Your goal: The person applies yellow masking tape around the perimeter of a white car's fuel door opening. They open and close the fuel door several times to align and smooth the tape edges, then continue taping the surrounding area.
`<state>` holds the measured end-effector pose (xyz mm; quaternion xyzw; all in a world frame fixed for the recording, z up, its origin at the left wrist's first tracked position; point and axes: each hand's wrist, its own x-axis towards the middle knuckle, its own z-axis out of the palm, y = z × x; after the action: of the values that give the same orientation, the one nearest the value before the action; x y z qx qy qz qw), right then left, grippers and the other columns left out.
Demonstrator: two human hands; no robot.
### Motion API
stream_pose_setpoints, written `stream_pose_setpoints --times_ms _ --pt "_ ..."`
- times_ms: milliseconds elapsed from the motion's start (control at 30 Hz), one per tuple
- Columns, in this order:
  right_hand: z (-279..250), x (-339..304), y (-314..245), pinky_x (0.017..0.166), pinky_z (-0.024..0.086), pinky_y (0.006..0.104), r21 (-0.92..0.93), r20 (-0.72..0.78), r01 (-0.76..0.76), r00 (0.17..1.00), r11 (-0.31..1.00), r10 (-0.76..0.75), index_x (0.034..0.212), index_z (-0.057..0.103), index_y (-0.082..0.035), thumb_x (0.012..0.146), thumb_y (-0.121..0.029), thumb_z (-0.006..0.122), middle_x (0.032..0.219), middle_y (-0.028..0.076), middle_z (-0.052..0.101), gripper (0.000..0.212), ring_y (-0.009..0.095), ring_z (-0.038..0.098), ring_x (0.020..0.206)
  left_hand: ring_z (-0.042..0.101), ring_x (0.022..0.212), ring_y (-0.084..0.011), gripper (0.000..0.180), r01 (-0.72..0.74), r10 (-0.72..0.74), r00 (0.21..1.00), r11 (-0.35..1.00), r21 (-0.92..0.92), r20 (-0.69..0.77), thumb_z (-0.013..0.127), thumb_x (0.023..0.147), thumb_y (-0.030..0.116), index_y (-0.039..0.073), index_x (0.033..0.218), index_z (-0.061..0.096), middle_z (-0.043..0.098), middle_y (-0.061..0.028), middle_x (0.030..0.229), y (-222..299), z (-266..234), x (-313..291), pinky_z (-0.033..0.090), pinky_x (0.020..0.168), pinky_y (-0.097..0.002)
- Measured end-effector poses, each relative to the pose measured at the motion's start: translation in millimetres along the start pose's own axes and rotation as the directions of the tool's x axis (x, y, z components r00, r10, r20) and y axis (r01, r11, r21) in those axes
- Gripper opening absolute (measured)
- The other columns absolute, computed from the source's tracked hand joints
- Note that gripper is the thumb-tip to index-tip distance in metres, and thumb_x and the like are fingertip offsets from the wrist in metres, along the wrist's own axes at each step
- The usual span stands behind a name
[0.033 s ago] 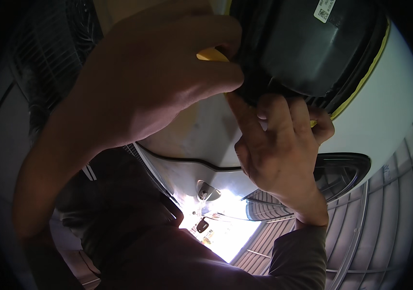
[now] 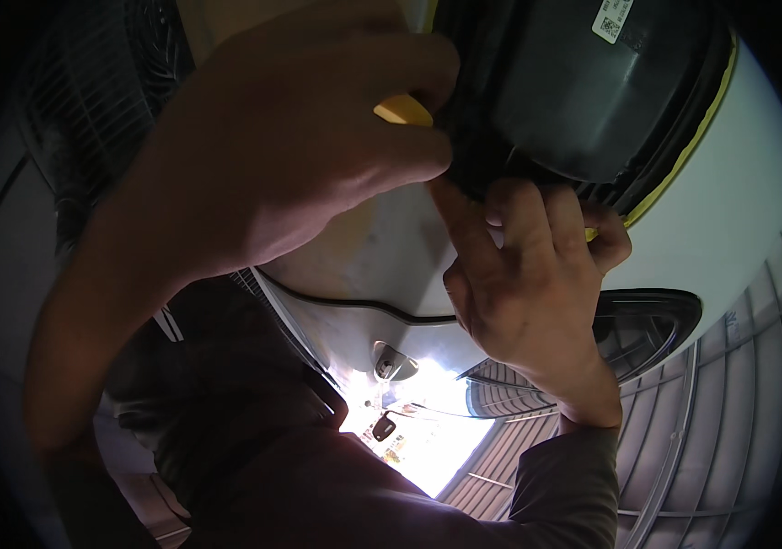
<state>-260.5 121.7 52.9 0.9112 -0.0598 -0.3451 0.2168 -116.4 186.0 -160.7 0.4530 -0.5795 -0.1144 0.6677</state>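
A large black moulded part (image 2: 592, 91) fills the upper right of the view, its dark face carrying a small white label and its edge ringed by a black seal with a thin yellow strip (image 2: 702, 128) running along the outer side. It sits against a white painted body panel (image 2: 729, 238) that curves away to the right and below. The left hand (image 2: 290, 137) comes in large from the left, its grip clenched on a small yellow tool (image 2: 402, 110) whose tip meets the left edge of the black part. The right hand (image 2: 528, 284) reaches up from below, its fingertips pressed against the lower rim of the black part, the fingers bent onto the seal rather than wrapped around anything. Below the hands a dark curved seam crosses the white panel, and a dark lamp-like piece (image 2: 647, 329) lies beside the right wrist. A grey sleeve (image 2: 565, 485) covers the right forearm. Behind, a ribbed metal roof (image 2: 729, 412) and a bright opening show.
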Motion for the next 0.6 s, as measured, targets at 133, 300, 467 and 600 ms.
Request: stream_pose_setpoints --times_ms 133,300,467,600 --pt "6.7 -2.8 -1.3 0.096 0.031 0.0456 -0.011 -0.024 0.02 1.0 1.0 -0.02 0.139 0.075 -0.023 0.071 -0.031 0.083 0.11 0.001 0.05 0.07 0.018 0.053 0.104 0.065 0.089 -0.0212 0.019 -0.15 0.12 0.964 0.982 0.114 0.235 0.083 0.081 0.018 0.011 0.096 0.075 0.065 -0.0019 0.103 -4.2 -27.0 16.9 0.057 0.067 -0.028" --pt "20.3 -12.5 -5.2 0.096 0.031 0.0468 0.054 -0.03 0.014 0.999 0.998 -0.013 0.141 0.072 -0.018 0.074 -0.026 0.082 0.108 0.001 0.051 0.068 0.018 0.054 0.104 0.068 0.102 -0.025 0.033 -0.176 0.042 0.893 0.949 0.26 0.449 0.083 0.084 0.015 0.013 0.116 0.078 0.068 -0.0062 0.112 3.1 -45.1 14.8 0.06 0.08 -0.0348" --pt "65.1 -21.9 -27.5 0.095 0.037 0.0396 0.162 -0.136 0.014 0.991 0.987 0.008 0.112 0.073 -0.007 0.081 -0.018 0.068 0.1 0.005 0.054 0.033 0.022 0.054 0.098 0.068 0.1 -0.0221 0.049 -0.257 0.106 0.886 0.923 0.287 0.451 0.08 0.084 0.014 0.021 0.132 0.08 0.068 -0.0047 0.111 -4.9 -45.0 -14.6 0.059 0.087 -0.0356" --pt "103.4 -23.4 -47.5 0.099 0.039 0.0361 0.208 -0.213 -0.029 0.974 0.978 0.075 0.096 0.074 -0.006 0.082 -0.019 0.067 0.098 0.006 0.057 0.021 0.022 0.055 0.098 0.069 0.094 -0.0228 0.052 -0.337 -0.01 0.772 0.841 0.423 0.635 0.074 0.088 0.01 0.027 0.137 0.075 0.069 -0.0038 0.104 -4.4 -48.0 -23.0 0.061 0.083 -0.0367"
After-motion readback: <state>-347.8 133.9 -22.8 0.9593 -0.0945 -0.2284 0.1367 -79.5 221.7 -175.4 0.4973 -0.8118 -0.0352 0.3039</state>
